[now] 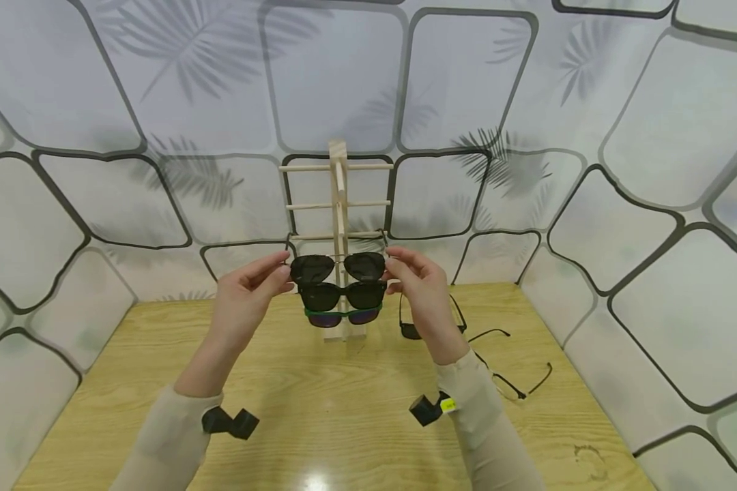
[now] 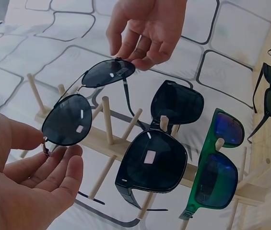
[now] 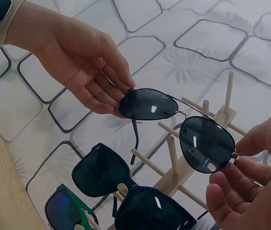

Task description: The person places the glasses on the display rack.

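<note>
Both hands hold a pair of dark aviator sunglasses (image 1: pixel 338 266) by its outer ends, in front of a wooden peg rack (image 1: pixel 339 204). My left hand (image 1: pixel 285 273) pinches the left hinge (image 2: pixel 45 143) between thumb and fingers. My right hand (image 1: pixel 389 267) pinches the other lens edge (image 3: pixel 235 155). The aviators (image 2: pixel 73 120) sit level, just above a black pair (image 1: pixel 342 295) that hangs on the rack. Below that hangs a green-framed pair with blue lenses (image 1: pixel 342 316). I cannot tell whether the aviators (image 3: pixel 193 139) touch the pegs.
The rack's upper pegs (image 1: pixel 338 167) are bare. Right of the rack a dark pair of glasses (image 1: pixel 413 330) and a thin-framed pair (image 1: pixel 516 385) lie on the wooden table (image 1: pixel 319 409). Patterned walls (image 1: pixel 651 204) close in on three sides.
</note>
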The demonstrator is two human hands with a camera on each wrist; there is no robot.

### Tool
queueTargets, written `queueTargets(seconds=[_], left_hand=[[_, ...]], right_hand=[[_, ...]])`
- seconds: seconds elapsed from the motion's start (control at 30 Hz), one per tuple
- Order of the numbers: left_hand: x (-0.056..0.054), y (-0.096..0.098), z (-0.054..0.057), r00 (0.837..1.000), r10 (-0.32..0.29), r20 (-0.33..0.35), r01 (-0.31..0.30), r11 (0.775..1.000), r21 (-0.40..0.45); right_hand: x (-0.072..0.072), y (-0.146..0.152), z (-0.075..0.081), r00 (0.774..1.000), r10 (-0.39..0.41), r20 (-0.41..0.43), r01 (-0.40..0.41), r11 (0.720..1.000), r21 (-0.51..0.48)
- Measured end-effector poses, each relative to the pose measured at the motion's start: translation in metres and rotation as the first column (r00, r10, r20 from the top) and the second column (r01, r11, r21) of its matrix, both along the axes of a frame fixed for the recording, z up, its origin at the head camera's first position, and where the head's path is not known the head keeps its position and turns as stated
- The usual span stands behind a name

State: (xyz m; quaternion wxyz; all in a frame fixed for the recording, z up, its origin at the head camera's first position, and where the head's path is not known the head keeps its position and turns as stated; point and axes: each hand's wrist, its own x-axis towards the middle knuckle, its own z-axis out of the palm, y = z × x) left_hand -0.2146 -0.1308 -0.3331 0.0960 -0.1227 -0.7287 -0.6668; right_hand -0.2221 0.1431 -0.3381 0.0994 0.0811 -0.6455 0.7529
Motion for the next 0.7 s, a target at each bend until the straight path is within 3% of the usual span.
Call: queueTargets(seconds=[0.7], left_hand=[[-0.012,0.001,-0.004,1.000,-0.006,0.026,0.007,0.998,-0.070]], right_hand=[[-0.012,0.002,-0.006,0.999,-0.013,0.046,0.012,1.000,0.025]])
